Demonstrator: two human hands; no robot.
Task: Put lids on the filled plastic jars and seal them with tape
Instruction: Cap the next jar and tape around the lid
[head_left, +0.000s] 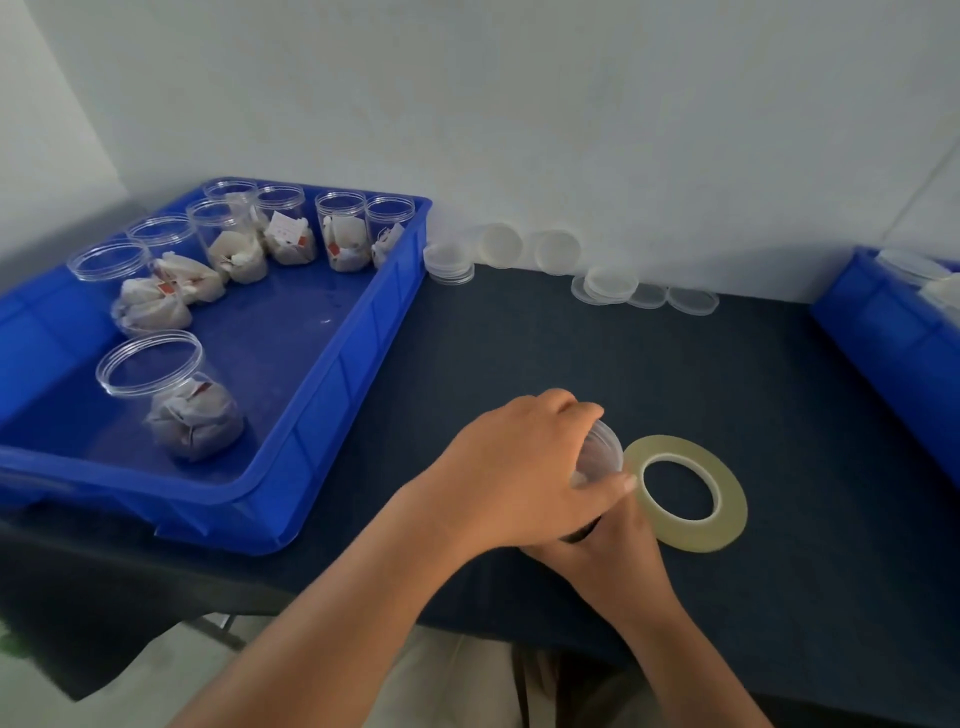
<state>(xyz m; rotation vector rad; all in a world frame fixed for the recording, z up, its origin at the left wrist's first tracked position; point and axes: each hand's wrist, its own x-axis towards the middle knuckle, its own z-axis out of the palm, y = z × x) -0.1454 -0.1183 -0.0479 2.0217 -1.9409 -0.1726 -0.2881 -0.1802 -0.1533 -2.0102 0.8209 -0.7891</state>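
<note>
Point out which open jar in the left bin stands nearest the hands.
The lone jar at the bin's front, standing by itself. The other jars cluster along the left side and back wall, farther away.

Left arm: bare forearm, enters from lower left, runs up and to the right.
Left hand (519, 467): palm down, fingers curled over the top of a clear jar (602, 451), thumb laid along its near side; grips it.
Right arm: bare forearm, enters from lower right, angled up and to the left.
Right hand (621, 556): back upward, tucked beneath the left hand at the jar's lower end; fingers hidden, grip not readable.
Hands: touching, left overlapping right.
</note>
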